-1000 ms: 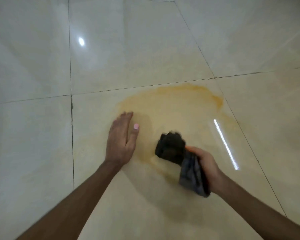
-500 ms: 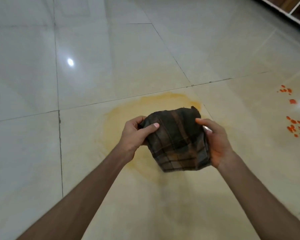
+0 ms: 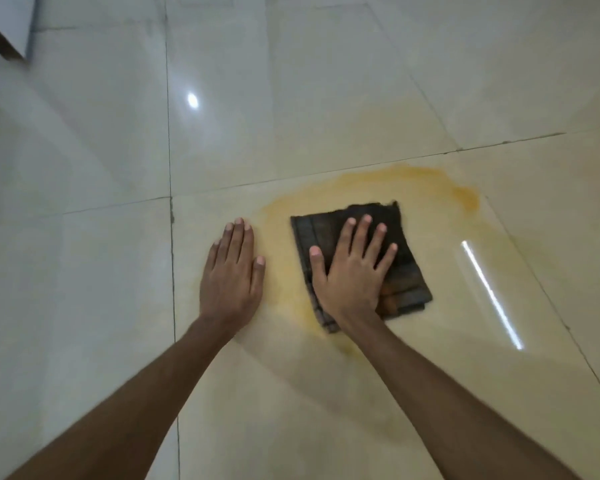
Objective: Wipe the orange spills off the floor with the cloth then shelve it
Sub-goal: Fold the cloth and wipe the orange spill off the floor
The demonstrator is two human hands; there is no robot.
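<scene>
The right hand (image 3: pixel 352 271) presses the folded cloth (image 3: pixel 406 271) flat onto the orange spill (image 3: pixel 284 271), fingers (image 3: pixel 366 233) spread to soak more area. The left hand (image 3: pixel 231 275) lies open, empty, on the floor (image 3: pixel 101 306), bracing.

Dark-edged white furniture corner (image 3: pixel 4 32) top left; ceiling-light glare spot (image 3: pixel 192 100) & bright streak (image 3: pixel 490 294) reflected.

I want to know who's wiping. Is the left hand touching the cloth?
Apart. The head view shows the left hand flat on the floor, with stained tile between it and the cloth under the right hand.
</scene>
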